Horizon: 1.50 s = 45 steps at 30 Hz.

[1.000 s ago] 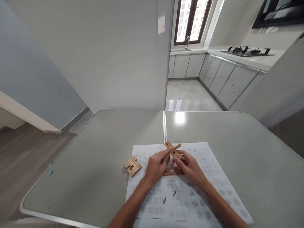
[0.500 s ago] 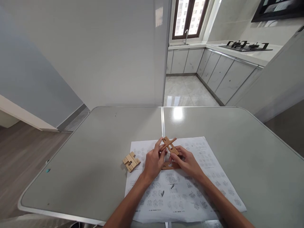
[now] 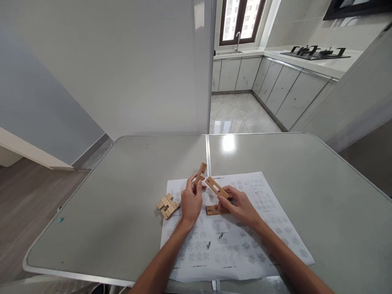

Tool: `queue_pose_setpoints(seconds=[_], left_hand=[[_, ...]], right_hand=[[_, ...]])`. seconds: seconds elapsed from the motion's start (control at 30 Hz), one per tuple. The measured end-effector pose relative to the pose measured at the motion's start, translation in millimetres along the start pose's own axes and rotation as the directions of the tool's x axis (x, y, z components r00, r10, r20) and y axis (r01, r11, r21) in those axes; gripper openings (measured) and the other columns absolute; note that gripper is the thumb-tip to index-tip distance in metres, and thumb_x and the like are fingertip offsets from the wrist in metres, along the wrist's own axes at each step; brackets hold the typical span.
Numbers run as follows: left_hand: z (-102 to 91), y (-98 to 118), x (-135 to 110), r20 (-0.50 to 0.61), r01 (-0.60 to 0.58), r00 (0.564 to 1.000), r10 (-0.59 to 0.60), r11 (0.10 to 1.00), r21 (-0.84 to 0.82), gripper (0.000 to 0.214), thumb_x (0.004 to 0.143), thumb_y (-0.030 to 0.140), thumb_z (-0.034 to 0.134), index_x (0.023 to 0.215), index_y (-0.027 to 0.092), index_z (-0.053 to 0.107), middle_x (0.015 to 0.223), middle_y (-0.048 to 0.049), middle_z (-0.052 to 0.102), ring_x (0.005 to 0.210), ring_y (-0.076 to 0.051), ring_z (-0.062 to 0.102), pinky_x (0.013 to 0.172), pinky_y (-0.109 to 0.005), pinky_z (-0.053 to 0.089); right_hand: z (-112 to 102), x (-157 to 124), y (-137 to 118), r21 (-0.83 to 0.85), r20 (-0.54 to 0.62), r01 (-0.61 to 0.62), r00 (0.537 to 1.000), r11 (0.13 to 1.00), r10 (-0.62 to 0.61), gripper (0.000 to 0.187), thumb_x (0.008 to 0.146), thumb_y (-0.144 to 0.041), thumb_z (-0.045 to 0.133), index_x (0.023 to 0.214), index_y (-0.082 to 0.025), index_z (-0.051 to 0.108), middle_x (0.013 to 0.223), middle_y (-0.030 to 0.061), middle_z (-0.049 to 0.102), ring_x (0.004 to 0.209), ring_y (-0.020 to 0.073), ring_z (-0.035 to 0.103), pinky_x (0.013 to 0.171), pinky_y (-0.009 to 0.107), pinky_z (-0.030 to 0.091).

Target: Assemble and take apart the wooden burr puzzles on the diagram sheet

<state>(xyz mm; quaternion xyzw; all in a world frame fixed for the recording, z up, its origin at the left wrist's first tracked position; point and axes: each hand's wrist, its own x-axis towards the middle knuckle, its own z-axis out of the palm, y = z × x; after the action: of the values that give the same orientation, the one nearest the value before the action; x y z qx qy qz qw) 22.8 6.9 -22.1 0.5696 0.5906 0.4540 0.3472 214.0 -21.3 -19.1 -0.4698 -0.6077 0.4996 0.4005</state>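
My left hand (image 3: 192, 199) grips a narrow wooden puzzle piece (image 3: 201, 171), which tilts up and to the right above the paper. In my right hand (image 3: 238, 203) is a flat wooden puzzle piece marked 2 (image 3: 217, 188), with a long slot through its middle. The two held pieces are apart. Below my right hand a wooden piece marked with a numeral (image 3: 212, 210) lies on the printed sheet (image 3: 232, 261); its right end is hidden by the fingers. Left of my left hand sits a block of interlocked wooden pieces (image 3: 168, 206) with a gap in its middle.
The sheet lies across the seam of a grey folding table (image 3: 101, 228). A small teal bit (image 3: 60, 220) is near the table's left edge. Behind are a white wall panel (image 3: 147, 73) and a kitchen with a gas stove (image 3: 315, 53).
The narrow piece crossed the slotted piece before; now my left hand has drawn it away to the left and turned it more upright. My right hand still holds the slotted piece.
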Motion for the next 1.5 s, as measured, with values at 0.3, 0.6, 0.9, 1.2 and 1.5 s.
queue_pose_setpoints(seconds=[0.3, 0.6, 0.9, 1.2, 1.5], left_hand=[[-5.3, 5.1, 2.0, -0.028, 0.021, 0.999, -0.023, 0.998, -0.059, 0.033, 0.108, 0.047, 0.050, 0.116, 0.021, 0.069, 0.113, -0.0089, 0.082, 0.097, -0.021, 0.077, 0.085, -0.031, 0.056], [-3.9, 4.4, 1.3, -0.010, 0.007, 1.000, -0.007, 0.998, -0.067, 0.036, 0.107, 0.051, 0.052, 0.106, 0.020, 0.069, 0.100, -0.0084, 0.082, 0.092, -0.021, 0.075, 0.083, -0.031, 0.055], [-0.8, 2.5, -0.6, 0.050, 0.010, 0.999, -0.001, 0.984, -0.176, 0.035, 0.105, 0.051, 0.054, 0.110, 0.019, 0.067, 0.090, -0.0066, 0.080, 0.073, -0.018, 0.067, 0.074, -0.029, 0.053], [-3.9, 0.7, 0.2, 0.039, -0.098, 0.995, 0.092, 0.976, 0.192, 0.024, 0.105, 0.040, 0.054, 0.106, 0.022, 0.070, 0.079, -0.0016, 0.075, 0.076, -0.021, 0.067, 0.082, -0.035, 0.051], [-7.6, -3.6, 0.6, 0.024, -0.340, 0.927, 0.375, 0.809, 0.479, 0.012, 0.099, 0.027, 0.065, 0.107, 0.023, 0.072, 0.106, -0.0095, 0.065, 0.104, -0.029, 0.059, 0.092, -0.043, 0.050]], right_hand=[[-0.6, 3.9, 14.1, -0.329, -0.167, 0.059, 0.979, 0.943, -0.119, 0.030, 0.106, -0.048, 0.051, 0.096, -0.024, 0.065, 0.084, 0.0046, 0.068, 0.074, 0.0228, 0.059, 0.070, 0.035, 0.046], [-3.8, 4.9, 12.4, -0.279, -0.307, -0.019, 0.949, 0.960, -0.071, 0.042, 0.105, -0.057, 0.051, 0.078, -0.025, 0.053, 0.077, 0.0027, 0.064, 0.071, 0.0216, 0.054, 0.069, 0.034, 0.042], [-6.4, 5.6, 14.5, 0.012, -0.389, -0.085, 0.918, 0.996, 0.083, 0.037, 0.100, -0.059, 0.060, 0.092, -0.024, 0.064, 0.092, 0.0066, 0.080, 0.079, 0.0240, 0.066, 0.073, 0.034, 0.049], [-9.3, 6.9, 16.4, 0.012, -0.521, -0.105, 0.848, 0.994, 0.096, 0.034, 0.100, -0.057, 0.062, 0.092, -0.024, 0.064, 0.089, 0.0060, 0.079, 0.081, 0.0234, 0.068, 0.075, 0.035, 0.051], [-12.5, 7.3, 10.2, 0.105, -0.546, -0.080, 0.828, 0.991, 0.125, 0.031, 0.099, -0.054, 0.064, 0.091, -0.024, 0.064, 0.088, 0.0047, 0.076, 0.080, 0.0219, 0.065, 0.075, 0.034, 0.050]])
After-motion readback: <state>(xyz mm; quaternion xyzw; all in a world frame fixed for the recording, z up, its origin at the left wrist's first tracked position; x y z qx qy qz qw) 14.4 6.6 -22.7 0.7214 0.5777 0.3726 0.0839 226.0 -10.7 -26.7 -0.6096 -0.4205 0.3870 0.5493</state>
